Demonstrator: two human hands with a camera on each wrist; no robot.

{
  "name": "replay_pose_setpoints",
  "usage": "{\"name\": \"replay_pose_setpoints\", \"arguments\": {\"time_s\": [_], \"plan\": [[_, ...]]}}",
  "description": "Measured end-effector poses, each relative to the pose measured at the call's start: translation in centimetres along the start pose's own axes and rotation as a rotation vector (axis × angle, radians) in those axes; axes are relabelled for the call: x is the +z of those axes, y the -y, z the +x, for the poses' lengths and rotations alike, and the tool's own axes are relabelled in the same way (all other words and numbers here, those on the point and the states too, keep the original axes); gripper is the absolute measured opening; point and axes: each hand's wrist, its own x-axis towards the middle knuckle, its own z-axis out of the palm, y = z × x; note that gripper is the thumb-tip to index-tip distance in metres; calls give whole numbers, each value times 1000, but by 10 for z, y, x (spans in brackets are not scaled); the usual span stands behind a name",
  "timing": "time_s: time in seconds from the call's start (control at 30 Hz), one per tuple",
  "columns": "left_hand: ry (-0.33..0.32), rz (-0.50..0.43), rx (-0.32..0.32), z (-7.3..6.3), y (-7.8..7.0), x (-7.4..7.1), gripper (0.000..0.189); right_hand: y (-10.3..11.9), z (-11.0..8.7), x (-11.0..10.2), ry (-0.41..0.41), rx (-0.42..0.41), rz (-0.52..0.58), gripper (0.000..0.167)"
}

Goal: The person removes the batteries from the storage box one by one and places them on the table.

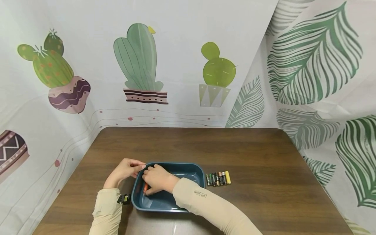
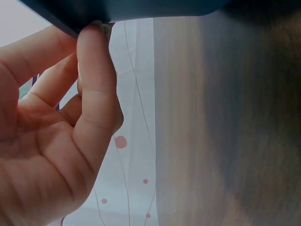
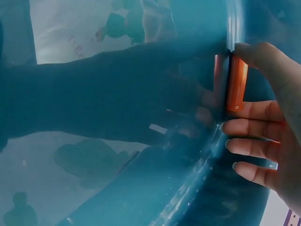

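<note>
A dark blue rectangular tray (image 1: pixel 164 205) sits on the table, its near side toward me. My left hand (image 1: pixel 125 169) holds the tray's far left corner, thumb and fingertips pinching the rim, as the left wrist view shows up close. Inside the tray, at its left wall, my right hand (image 1: pixel 158 179) has an orange battery (image 3: pixel 237 84) by its two ends. The thumb is at one end and the index finger at the other, while the remaining fingers extend beside it. The tray's glossy floor mirrors the hand and battery.
Just right of the tray, several batteries (image 1: pixel 215 179) stand side by side in a row, with a yellow battery (image 1: pixel 227 178) at its right end. Brown wooden table (image 1: pixel 258 153) surrounds the tray. A patterned cloth (image 1: pixel 182 65) hangs behind the table.
</note>
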Motion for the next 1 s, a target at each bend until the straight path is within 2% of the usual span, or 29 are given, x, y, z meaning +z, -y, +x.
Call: {"name": "replay_pose_setpoints", "arguments": {"time_s": [0.23,0.67,1.0], "plan": [[-8,3,3,2,0,1,27,-4,-2,-2,27,-14,9,46],[-21,25,-5,-2,-1,1,27,-12,-19,-17,80,-41,17,38],[-22,23,1,-2,0,2,26,-22,-36,-33,86,-49,12,46]]}}
